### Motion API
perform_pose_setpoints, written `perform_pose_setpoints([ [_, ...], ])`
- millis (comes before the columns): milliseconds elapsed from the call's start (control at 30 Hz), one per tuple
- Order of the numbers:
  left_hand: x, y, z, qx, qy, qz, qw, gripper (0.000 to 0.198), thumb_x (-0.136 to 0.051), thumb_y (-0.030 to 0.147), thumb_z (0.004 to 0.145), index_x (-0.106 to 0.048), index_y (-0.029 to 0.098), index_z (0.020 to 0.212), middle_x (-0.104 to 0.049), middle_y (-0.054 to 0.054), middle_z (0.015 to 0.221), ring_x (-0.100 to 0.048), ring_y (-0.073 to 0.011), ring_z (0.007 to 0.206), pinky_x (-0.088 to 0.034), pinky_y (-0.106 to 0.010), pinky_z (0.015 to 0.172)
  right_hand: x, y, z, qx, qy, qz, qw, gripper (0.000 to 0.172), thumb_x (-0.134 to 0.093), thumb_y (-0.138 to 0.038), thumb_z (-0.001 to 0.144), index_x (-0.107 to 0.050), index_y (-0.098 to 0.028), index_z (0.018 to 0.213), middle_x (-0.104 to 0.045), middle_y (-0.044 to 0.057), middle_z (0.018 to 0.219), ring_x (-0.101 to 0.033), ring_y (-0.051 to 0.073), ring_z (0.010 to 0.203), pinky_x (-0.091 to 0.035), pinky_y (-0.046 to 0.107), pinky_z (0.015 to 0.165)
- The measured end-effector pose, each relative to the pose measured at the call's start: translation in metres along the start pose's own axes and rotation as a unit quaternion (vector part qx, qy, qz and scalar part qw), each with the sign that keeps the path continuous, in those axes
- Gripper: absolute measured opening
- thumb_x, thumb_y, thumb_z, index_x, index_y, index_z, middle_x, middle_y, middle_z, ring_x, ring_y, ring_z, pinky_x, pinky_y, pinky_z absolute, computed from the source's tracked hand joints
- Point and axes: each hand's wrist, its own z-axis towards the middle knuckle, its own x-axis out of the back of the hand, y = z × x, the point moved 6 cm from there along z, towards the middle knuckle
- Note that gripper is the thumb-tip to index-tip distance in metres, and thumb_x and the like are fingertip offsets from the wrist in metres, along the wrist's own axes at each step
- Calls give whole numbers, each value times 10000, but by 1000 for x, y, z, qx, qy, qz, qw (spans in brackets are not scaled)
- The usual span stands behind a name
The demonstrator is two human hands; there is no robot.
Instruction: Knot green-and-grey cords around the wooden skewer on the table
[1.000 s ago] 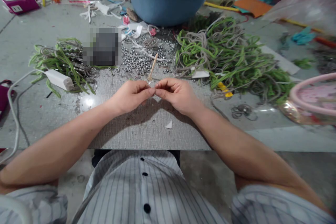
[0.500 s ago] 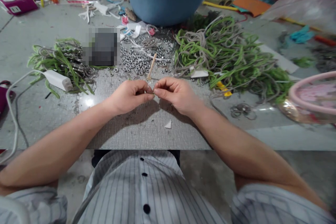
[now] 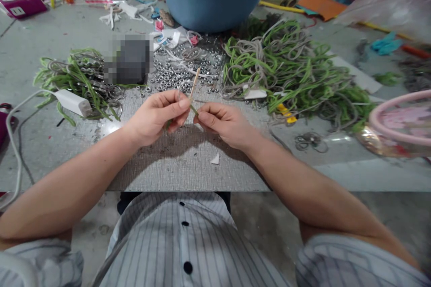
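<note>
Head cam: your L hand (image 3: 153,119) has a green cord (image 3: 194,110) pinched btwn thumb + index. Your R hand (image 3: 229,123) has fingertips curled right by the cord's visible R end; can't tell if they're gripping it or loose. Cord sits btwn both hands, over the table (image 3: 161,170). Thin wooden stick (image 3: 195,81) pokes up just past L fingertips. Small metal rings (image 3: 168,76) scattered behind. Big green/grey cord pile (image 3: 296,74) to R, smaller cord bundle (image 3: 76,74) to L w/ white block (image 3: 74,103) at near edge. Blue basin (image 3: 215,4) at back.
</note>
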Motion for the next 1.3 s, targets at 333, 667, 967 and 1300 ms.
perform_pose_setpoints([
  [333,-3,7,0,18,13,-99,995,270,-549,362,903,-437,192,726,-532,46,584,-565,-90,499,-469,-225,528,-24,10,-5,-67,-196,125,970,400,-630,-574,827,-550,-194,728,-664,0,723,-626,115,685,-487,252,668],
  [667,10,6,7,-7,64,-113,992,257,-529,299,906,-463,190,682,-501,38,575,-581,-108,590,-476,-264,656,-23,11,-9,-113,-245,232,935,362,-658,-494,836,-563,-175,695,-666,5,735,-494,66,503,-372,213,478],
  [967,47,0,14,0,149,-145,978,213,-601,267,852,-531,211,658,-498,28,597,-443,-99,596,-366,-244,568,10,25,7,-117,-56,237,963,467,-764,-574,689,-548,-178,571,-546,-16,584,-507,87,556,-366,195,457],
  [1300,54,-3,16,-18,144,-164,976,196,-529,261,898,-541,200,712,-670,24,822,-564,-113,775,-442,-275,772,6,31,6,-168,-54,227,958,462,-793,-563,651,-599,-159,540,-614,-16,549,-510,62,426,-384,189,395],
])
